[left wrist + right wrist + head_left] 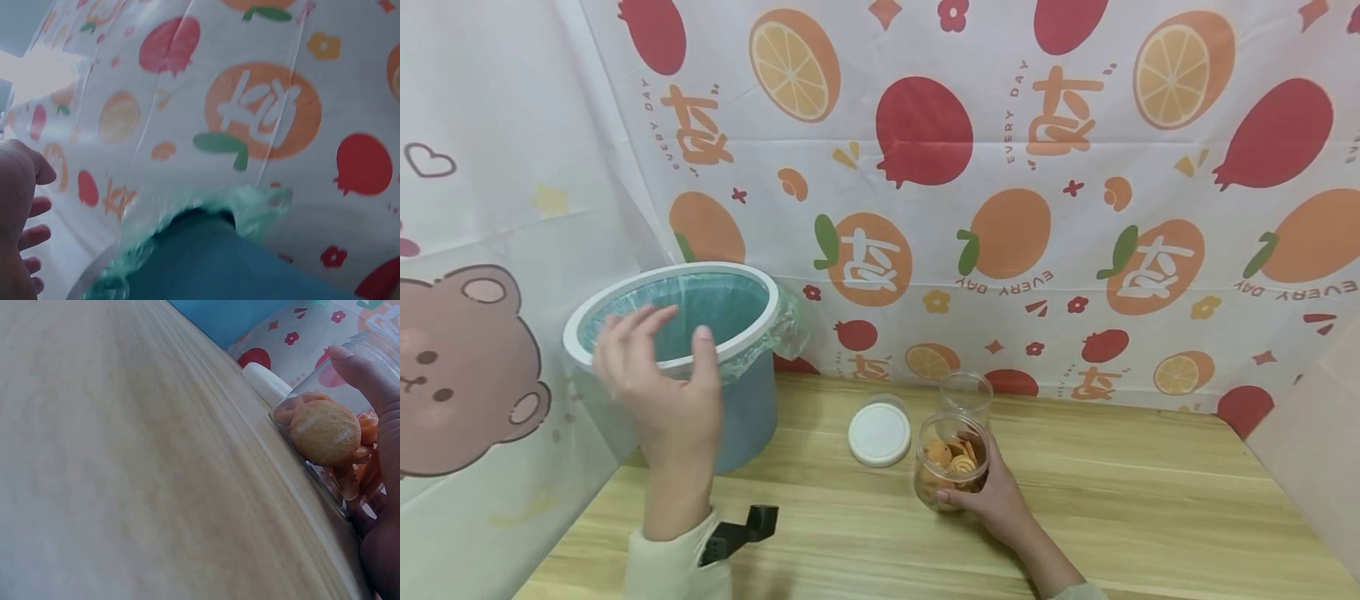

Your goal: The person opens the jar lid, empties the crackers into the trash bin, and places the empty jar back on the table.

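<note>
My right hand grips a clear jar around its side, thumb in front. The jar stands upright and uncovered on the table, and several orange-brown crackers lie inside. In the right wrist view a round, pale brown cracker shows through the wall, below the thumb. Raised in front of the bin, my left hand has its fingers spread and slightly bent, with nothing between them. It overlaps the bin's white rim in the head view.
A white round lid lies left of the jar. Behind the jar stands another clear container. A green plastic bag lines the blue-grey bin at the left. The wooden table ends at a fruit-print cloth; a bear-print cloth hangs left.
</note>
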Demonstrator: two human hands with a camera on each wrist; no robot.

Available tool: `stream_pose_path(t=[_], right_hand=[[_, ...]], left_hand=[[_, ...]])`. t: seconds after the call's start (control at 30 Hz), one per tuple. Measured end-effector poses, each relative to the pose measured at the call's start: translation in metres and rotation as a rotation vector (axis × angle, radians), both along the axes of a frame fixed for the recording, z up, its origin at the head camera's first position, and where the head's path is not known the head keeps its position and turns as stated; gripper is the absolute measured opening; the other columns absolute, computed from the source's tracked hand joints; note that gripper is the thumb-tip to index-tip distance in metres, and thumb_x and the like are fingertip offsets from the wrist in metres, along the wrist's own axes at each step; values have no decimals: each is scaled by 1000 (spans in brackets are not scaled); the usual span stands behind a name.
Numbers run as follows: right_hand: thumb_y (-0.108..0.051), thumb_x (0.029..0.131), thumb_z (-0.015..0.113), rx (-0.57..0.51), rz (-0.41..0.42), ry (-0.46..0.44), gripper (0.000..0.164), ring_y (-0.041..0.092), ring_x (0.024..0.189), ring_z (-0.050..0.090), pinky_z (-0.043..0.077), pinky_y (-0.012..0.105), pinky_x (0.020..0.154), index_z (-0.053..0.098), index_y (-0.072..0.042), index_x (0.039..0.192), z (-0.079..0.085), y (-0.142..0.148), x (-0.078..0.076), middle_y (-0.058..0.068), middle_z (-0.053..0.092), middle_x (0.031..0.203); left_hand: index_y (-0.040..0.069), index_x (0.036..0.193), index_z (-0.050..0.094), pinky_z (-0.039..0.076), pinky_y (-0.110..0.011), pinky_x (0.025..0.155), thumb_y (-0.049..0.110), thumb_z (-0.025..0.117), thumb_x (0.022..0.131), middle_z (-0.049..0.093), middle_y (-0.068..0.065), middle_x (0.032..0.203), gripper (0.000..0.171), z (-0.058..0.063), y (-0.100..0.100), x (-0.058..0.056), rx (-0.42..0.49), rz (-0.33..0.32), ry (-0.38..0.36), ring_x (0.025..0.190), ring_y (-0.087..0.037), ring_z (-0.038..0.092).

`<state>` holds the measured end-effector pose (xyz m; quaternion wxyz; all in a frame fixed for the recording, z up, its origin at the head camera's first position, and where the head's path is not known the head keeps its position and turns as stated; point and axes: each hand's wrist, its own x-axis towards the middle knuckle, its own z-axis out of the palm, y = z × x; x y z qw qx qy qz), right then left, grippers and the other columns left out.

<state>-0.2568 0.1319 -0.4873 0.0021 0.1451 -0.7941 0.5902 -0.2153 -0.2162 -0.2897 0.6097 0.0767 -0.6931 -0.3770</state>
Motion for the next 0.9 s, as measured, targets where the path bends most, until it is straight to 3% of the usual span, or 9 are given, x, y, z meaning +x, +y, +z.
stream_pose_path(t=[0.17,0.27,0.33,0.53,0.9], right_hand=[[-22,71,93,-12,3,4,106,25,151,34,26,10,111,29,-32,155,2,1,1,9,44,156],[-23,70,93,-9,0,-1,105,23,150,36,27,10,111,30,-33,154,2,1,2,8,45,156],[-23,70,93,-6,1,-3,105,22,150,36,27,11,111,30,-33,154,1,0,2,8,45,157],[-23,71,93,-1,2,-2,105,23,149,37,28,11,111,29,-35,154,0,0,2,8,44,157],[-24,70,93,8,1,-7,106,20,148,38,27,11,111,29,-36,154,-1,0,2,7,45,156]], left_hand=[[3,123,66,14,-37,125,21,70,87,53,-15,140,40,-4,-23,1,66,125,-27,151,-29,25],[10,132,60,10,-37,126,26,70,87,44,-10,148,49,-8,-35,1,111,158,-46,152,-29,19],[16,141,52,7,-35,126,31,70,87,38,-9,153,59,-11,-42,2,143,171,-97,154,-29,14],[22,154,31,11,-32,126,38,72,86,16,-6,163,81,-19,-54,2,277,110,-253,152,-17,13],[14,157,22,16,-36,126,40,68,89,14,-9,164,86,-30,-61,-8,344,-18,-285,151,-23,19]])
